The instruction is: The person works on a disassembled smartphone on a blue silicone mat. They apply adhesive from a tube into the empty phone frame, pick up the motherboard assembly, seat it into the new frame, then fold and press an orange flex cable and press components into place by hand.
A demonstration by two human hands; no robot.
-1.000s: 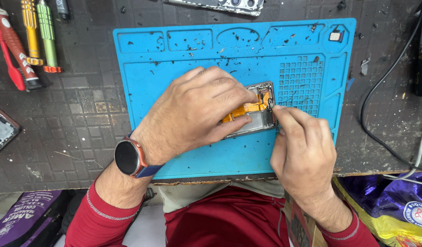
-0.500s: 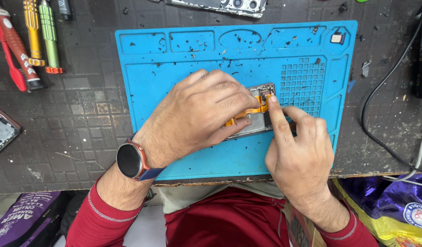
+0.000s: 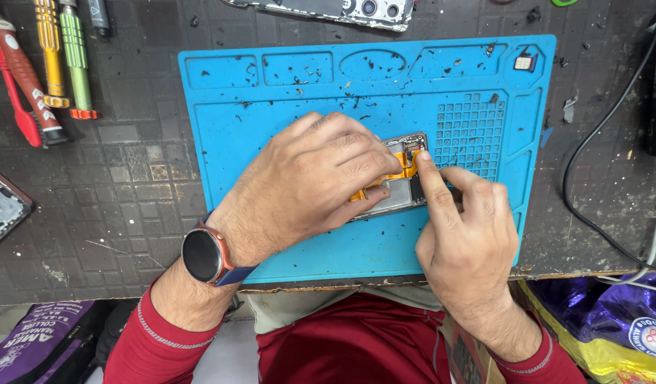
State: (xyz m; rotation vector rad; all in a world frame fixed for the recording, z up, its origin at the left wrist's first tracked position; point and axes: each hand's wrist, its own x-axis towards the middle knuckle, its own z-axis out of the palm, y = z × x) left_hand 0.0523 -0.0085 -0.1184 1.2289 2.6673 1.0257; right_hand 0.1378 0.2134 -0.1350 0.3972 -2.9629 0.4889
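Note:
An opened phone point(image 3: 398, 186) with orange flex cables lies on a blue repair mat point(image 3: 271, 114). My left hand point(image 3: 307, 181) rests over the phone, its fingers curled down on the left part and covering most of it. My right hand point(image 3: 463, 227) sits just right of the phone, its index finger pressing on the phone's upper right area near the orange cable. A dark smartwatch point(image 3: 202, 256) is on my left wrist.
Red, yellow and green screwdrivers point(image 3: 51, 64) lie at the upper left on the dark grid mat. Another phone frame point(image 3: 342, 11) sits at the top edge, and a device part point(image 3: 4, 206) at the far left. Black cables point(image 3: 598, 185) run at the right.
My right hand has slid slightly left, and its index finger now presses on the phone's upper right part. My left hand stays in place over the phone.

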